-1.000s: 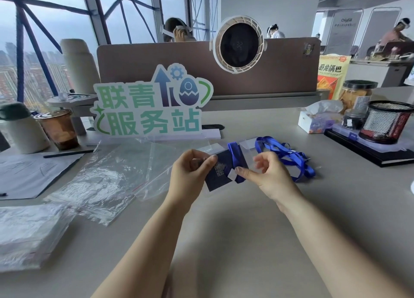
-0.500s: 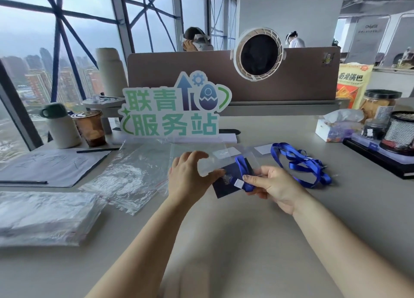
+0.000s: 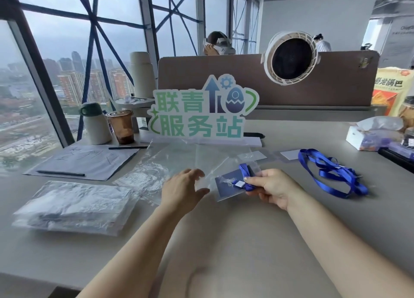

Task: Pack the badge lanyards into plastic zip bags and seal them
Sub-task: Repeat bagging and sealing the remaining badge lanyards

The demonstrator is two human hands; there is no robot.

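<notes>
Fingers point(image 3: 252, 181) around folded blue lanyard point(image 3: 245, 176)

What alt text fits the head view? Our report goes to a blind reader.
The right hand pinches a dark blue badge with its folded lanyard above a grey desk, while the open left hand reaches toward clear zip bags. Another blue lanyard lies loose to the right.
</notes>
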